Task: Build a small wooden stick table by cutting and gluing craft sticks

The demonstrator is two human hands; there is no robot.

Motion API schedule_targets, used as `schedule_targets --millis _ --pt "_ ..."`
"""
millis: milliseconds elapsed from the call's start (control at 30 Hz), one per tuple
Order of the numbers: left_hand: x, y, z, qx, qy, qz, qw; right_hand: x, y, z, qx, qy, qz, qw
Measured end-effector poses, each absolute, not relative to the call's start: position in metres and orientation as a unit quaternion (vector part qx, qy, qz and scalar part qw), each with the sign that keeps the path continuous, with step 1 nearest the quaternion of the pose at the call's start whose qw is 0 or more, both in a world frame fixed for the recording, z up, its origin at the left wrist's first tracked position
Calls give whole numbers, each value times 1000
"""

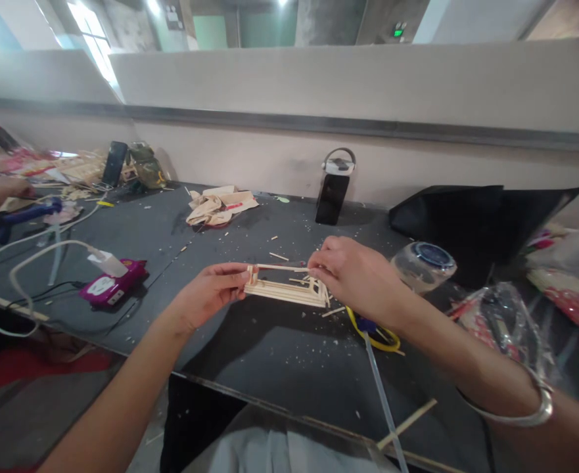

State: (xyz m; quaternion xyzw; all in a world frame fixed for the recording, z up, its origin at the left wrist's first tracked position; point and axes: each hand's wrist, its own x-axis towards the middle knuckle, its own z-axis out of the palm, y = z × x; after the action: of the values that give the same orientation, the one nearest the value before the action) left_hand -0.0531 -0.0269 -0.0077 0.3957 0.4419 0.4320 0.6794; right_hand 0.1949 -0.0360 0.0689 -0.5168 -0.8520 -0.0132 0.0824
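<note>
Between my hands, above the dark tabletop, is a small frame built from thin wooden sticks (285,294). My left hand (205,293) grips its left end, thumb on top. Across the upper side runs a single wooden stick (283,268). My right hand (351,270) pinches that stick's right end between thumb and fingertips, close to the frame's right corner. Whether the stick is joined to the frame at the left cannot be told. Below my right wrist lies a yellow-and-blue tool (374,330), partly hidden, with a clear rod (382,394) stretching from it toward the table edge.
A purple power adapter (114,281) with cables is at left. Crumpled brown paper (223,205), a phone (332,198) against a bottle, a clear jar (423,266) and plastic bags (509,322) stand around. Another person's hand (3,190) shows far left. Wood scraps litter the table.
</note>
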Motion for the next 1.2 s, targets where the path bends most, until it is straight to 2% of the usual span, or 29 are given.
schedule_targets --millis 200,467,733,933,1200 --pt "-50 -25 -1 384 437 431 690 191 -40 75 -509 -857 -71 42" --pt "-50 -17 2 381 425 417 707 185 -40 71 -522 -850 -70 21" --pt "-53 -29 -1 386 430 421 699 189 -50 69 -497 -862 -72 62" --pt "-41 -70 -23 460 476 458 593 214 -67 53 -462 -864 -104 173" --pt "-40 -96 -54 642 478 424 424 216 -103 13 -439 -871 -101 194"
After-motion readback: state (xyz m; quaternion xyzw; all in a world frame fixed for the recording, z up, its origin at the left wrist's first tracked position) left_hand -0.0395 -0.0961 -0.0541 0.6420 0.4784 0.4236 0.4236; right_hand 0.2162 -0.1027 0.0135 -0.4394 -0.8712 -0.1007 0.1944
